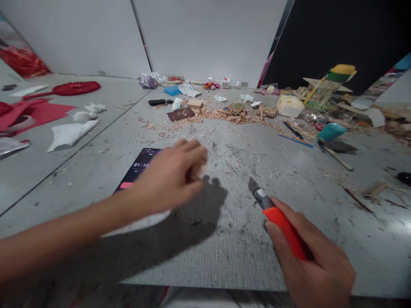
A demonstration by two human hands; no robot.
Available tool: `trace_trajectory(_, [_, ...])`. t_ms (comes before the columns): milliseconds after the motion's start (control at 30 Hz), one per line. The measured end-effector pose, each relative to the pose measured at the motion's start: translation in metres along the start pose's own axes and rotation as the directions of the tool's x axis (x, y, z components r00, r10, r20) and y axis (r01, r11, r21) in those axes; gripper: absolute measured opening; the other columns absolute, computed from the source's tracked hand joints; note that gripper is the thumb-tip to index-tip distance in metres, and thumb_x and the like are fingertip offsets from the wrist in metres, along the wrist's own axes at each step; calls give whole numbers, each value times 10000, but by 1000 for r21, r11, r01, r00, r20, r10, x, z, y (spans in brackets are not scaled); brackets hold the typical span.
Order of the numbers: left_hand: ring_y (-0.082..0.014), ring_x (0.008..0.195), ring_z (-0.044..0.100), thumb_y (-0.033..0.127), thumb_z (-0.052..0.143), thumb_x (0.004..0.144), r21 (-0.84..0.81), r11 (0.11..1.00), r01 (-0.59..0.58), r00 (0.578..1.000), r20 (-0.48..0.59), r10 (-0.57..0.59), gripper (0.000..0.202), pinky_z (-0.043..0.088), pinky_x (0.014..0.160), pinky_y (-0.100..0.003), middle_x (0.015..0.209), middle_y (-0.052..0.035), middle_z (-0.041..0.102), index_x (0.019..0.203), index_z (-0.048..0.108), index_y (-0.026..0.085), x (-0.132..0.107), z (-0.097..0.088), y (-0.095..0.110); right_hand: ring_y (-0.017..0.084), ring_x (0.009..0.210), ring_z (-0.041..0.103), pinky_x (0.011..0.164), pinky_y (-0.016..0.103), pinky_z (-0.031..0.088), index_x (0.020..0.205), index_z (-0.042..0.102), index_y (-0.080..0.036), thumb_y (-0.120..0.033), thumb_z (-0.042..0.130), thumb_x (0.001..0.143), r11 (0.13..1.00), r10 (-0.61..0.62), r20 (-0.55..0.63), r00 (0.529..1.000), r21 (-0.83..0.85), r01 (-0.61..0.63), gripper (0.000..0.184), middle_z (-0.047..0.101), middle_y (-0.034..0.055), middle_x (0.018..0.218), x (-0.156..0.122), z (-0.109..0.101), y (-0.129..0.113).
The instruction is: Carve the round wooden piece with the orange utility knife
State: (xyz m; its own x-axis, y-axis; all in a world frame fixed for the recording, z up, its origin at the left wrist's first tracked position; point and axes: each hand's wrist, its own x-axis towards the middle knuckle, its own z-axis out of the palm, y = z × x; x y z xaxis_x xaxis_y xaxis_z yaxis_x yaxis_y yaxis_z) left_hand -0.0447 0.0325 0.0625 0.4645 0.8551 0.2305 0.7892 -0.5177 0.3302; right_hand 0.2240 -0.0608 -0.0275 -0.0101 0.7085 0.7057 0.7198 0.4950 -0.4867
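Observation:
My right hand (316, 256) is wrapped round the red handle of a utility knife (284, 226), whose blade points up and away to the left over the table. Above the middle of the table is my left hand (175, 173), its fingers curled in and somewhat blurred. Something pale may be in its grip, but I cannot make out what. Beneath the left forearm lies a phone (136, 169) with a timer on its dark screen, partly covered by the hand. The left arm casts a shadow on the grey tabletop (237, 256).
Wood shavings (208, 113) and small blocks are strewn across the back. To the right lie a blue brush (300, 142), a teal cup (332, 131) and a bottle with a yellow cap (343, 70). Crumpled tissue (70, 134) and red paper (45, 113) are on the left.

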Motion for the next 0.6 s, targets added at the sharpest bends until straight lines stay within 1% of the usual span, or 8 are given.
trace_trajectory(67, [-262, 1096, 521, 53, 560, 878, 299, 934, 195, 977, 24, -211, 158, 376, 899, -339, 1060, -39, 636, 934, 598, 196, 5, -23, -27, 200, 931, 848, 822, 295, 689, 1343, 780, -284, -215, 676, 1083, 1000, -1, 28, 1000, 23, 1, 289, 866, 7, 1155, 0, 0, 0])
trace_trajectory(100, [-269, 1080, 518, 82, 583, 894, 354, 896, 268, 954, 34, -299, 110, 363, 867, -331, 1021, -44, 629, 899, 592, 191, 5, -32, -42, 196, 937, 847, 829, 288, 689, 1339, 775, -280, -230, 676, 1085, 999, -7, 45, 999, 40, 5, 277, 866, 8, 1161, 0, 0, -1])
trace_trajectory(133, [-264, 984, 533, 169, 630, 929, 384, 867, 318, 926, 69, -371, 98, 355, 807, -322, 943, -46, 616, 846, 582, 190, 5, -40, -57, 189, 943, 846, 833, 276, 686, 1341, 768, -279, -237, 675, 1087, 998, -13, 65, 998, 57, 9, 273, 865, 8, 1169, 0, 0, -1])
trace_trajectory(200, [-239, 761, 524, 478, 627, 1018, 435, 801, 412, 849, 136, -510, 384, 337, 720, -321, 777, -43, 595, 766, 578, 192, 0, -48, -82, 171, 964, 841, 846, 247, 676, 1345, 753, -285, -236, 676, 1087, 996, -25, 106, 994, 93, 15, 274, 862, 3, 1188, 1, 0, -1])
trace_trajectory(267, [-224, 655, 512, 723, 574, 998, 471, 766, 438, 781, 222, -584, 620, 346, 699, -331, 685, -53, 602, 672, 580, 195, -6, -50, -98, 158, 994, 837, 866, 224, 666, 1354, 740, -290, -229, 673, 1084, 992, -36, 124, 992, 121, 21, 285, 858, -2, 1204, 1, 0, 0])
trace_trajectory(333, [-228, 655, 527, 824, 564, 948, 498, 749, 436, 746, 266, -611, 692, 371, 710, -339, 708, -72, 640, 666, 591, 193, -11, -47, -102, 154, 1029, 835, 901, 216, 660, 1357, 732, -291, -224, 667, 1083, 990, -42, 132, 990, 136, 24, 290, 855, -5, 1224, 2, 0, 1])
trace_trajectory(433, [-248, 701, 555, 821, 526, 953, 534, 728, 430, 726, 275, -630, 686, 428, 751, -372, 779, -98, 672, 687, 598, 193, -14, -40, -95, 146, 1032, 838, 927, 205, 655, 1332, 733, -288, -229, 660, 1083, 988, -46, 127, 991, 150, 26, 266, 859, -12, 1216, 3, 0, 1])
trace_trajectory(600, [-369, 937, 614, 711, 524, 964, 592, 689, 419, 752, 199, -629, 563, 490, 914, -555, 909, -161, 671, 736, 569, 198, -13, -30, -84, 137, 1050, 835, 957, 194, 643, 1325, 738, -291, -247, 671, 1079, 987, -44, 121, 992, 157, 24, 259, 858, -17, 1232, 2, -1, -2])
